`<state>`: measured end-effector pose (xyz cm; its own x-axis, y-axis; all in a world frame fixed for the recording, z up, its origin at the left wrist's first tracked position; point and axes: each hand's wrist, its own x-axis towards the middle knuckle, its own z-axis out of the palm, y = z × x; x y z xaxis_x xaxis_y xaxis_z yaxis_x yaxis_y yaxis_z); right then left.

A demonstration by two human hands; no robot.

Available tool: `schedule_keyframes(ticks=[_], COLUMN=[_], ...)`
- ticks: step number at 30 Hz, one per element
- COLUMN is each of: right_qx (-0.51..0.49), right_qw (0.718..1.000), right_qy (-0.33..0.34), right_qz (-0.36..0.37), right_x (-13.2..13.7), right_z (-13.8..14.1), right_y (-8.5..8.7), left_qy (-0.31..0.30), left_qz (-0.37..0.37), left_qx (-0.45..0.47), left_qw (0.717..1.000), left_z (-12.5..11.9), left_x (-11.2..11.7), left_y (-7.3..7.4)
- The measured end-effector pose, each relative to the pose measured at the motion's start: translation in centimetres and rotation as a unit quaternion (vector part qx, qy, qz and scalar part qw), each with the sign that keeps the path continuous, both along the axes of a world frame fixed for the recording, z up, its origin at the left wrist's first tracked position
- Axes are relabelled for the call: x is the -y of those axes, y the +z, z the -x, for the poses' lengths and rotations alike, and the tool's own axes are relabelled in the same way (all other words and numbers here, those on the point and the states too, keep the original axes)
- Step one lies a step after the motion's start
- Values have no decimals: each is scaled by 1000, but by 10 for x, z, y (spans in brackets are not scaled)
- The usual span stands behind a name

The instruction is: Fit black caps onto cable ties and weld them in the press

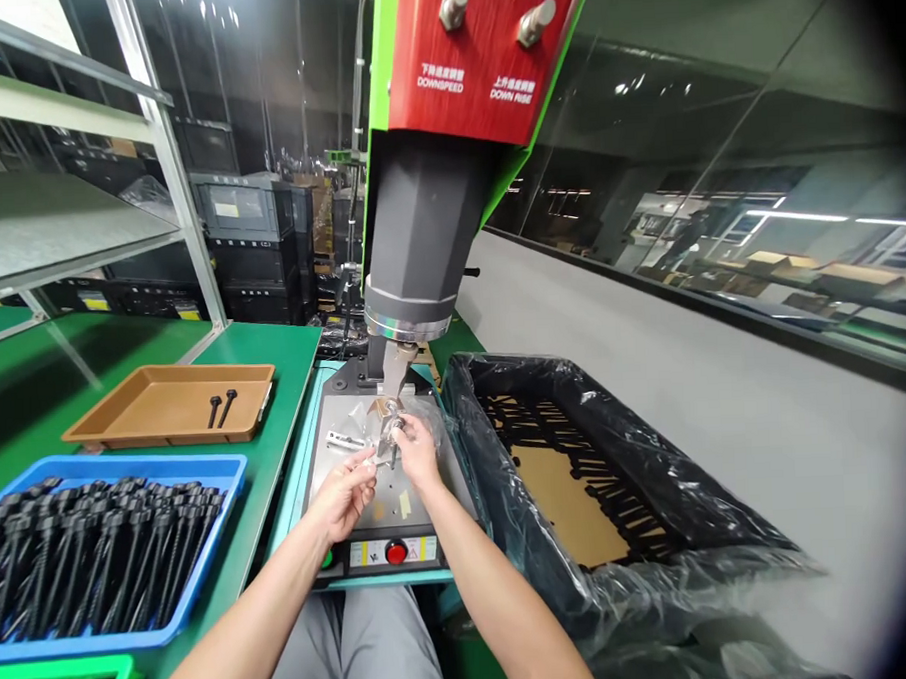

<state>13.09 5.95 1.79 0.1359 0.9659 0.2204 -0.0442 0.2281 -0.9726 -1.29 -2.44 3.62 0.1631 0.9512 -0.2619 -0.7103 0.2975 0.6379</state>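
Both of my hands are at a small metal fixture (pixel 385 415) on the grey base plate (pixel 356 516), just below the metal horn (pixel 398 368) of a press. My left hand (pixel 347 495) is at the fixture's lower left, thumb and fingertips pinched together on something too small to name. From the right, my right hand (pixel 417 451) reaches in with its fingers closed at the fixture's front; what lies between them is hidden. Clear plastic film (pixel 351 418) lies around the fixture. A small metal bar (pixel 345 441) is on the plate left of it.
The press's red panel (pixel 480 103) overhangs the work spot. At left are a brown tray (pixel 147 403) with two black bolt-like parts (pixel 222 410) and a blue tray (pixel 238 479) of similar parts. A plastic-lined bin (pixel 497 508) stands right. A red button (pixel 395 551) faces me.
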Motion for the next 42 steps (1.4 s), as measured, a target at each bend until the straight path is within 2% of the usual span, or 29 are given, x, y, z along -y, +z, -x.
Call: schedule_keyframes(ticks=[3,6,13,19,27,42], right_qx=[85,87,29,-18,-36,-24], right_qw=[994,991,996,1000,996,997], right_qy=[-52,-74,-43,0,82,62], right_qz=[-53,-69,-67,-2,22,36], right_x=[-7,-14,-31,-53,-60,-65], right_z=[-3,0,8,14,3,6], right_y=[1,2,4,-1,5,2], left_qy=[-4,-5,-6,-10,-12,-7], left_qz=[-8,-12,-19,-11,1,4], left_qx=[-1,-6,-6,-6,-9,-24], left_qw=[1000,1000,1000,1000,1000,1000], left_z=[-1,-1,-1,-1,-1,2], left_x=[-2,-4,-8,-12,-15,-15], left_y=[3,6,8,7,3,-4])
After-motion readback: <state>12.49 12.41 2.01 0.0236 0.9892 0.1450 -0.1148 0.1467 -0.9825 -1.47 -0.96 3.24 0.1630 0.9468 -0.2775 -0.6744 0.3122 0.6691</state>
